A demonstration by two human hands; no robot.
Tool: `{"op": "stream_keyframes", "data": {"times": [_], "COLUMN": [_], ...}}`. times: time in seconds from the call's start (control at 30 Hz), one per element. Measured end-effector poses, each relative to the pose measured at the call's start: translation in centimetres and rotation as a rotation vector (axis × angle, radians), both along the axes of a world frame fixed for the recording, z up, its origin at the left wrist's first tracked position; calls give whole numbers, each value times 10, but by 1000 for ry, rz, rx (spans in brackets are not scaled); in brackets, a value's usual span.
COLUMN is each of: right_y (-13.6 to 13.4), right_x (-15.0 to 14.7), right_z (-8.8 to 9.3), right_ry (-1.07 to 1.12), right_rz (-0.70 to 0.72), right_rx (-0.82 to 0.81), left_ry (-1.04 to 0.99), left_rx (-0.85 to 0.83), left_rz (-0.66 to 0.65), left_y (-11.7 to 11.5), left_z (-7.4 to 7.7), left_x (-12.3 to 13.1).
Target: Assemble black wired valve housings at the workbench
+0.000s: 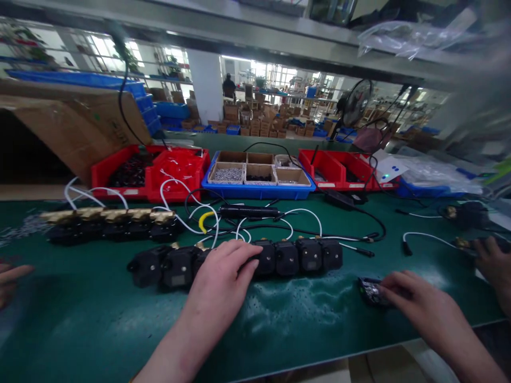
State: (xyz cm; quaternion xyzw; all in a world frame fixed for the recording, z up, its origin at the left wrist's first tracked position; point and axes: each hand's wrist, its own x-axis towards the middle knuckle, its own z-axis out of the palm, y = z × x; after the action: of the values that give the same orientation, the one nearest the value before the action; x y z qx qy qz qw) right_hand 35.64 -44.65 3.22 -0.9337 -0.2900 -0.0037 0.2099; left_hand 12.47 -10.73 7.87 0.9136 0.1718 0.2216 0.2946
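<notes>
The left forearm is extended up from the bottom edge, and the left hand [223, 271] is laid palm-down over the middle of a row of black units [309, 255]. The back of the hand is turned up, the wrist is held nearly straight, and the index finger and thumb are pointed rightward, with a narrow gap left between their tips beside one of the units. The other fingers are hidden, so whether a unit is gripped cannot be told.

The right forearm is brought in from the lower right corner. The right hand [419, 298] is angled leftward, its fingers bent and its thumb kept low, and the fingertips are placed at the near right side of a small dark piece [370, 291] with a shiny face. This piece lies on the green table [287, 330], to the right of the row and nearer the front edge; contact is seen, but a firm hold cannot be confirmed.

At the right edge, a co-worker's hand [495, 260] is set on a dark part. At the left edge, another person's hand [14, 276] is partly shown.
</notes>
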Motion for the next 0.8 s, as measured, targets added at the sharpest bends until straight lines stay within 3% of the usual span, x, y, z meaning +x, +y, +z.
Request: {"op": "stream_keyframes", "data": {"times": [0.07,0.17,0.27,0.37,0.57,0.8], "right_y": [20,72,130,170,189,189], "right_x": [-18,-52,-79,-89,-86,-92], "right_z": [12,28,36,36,33,28], "right_ry": [9,29,-11,-54,-150,-223], "right_rz": [55,279,444,503,491,488], "right_rx": [136,277,317,261,158,242], "left_ry": [42,75,70,76,74,100], "left_rx": [9,38,71,74,84,75], "left_rz": [-27,-85,-142,-190,-240,-236], "left_y": [1,2,4,6,5,-2], "left_z": [3,4,0,-6,-12,-12], "left_x": [8,21,34,42,48,52]}}
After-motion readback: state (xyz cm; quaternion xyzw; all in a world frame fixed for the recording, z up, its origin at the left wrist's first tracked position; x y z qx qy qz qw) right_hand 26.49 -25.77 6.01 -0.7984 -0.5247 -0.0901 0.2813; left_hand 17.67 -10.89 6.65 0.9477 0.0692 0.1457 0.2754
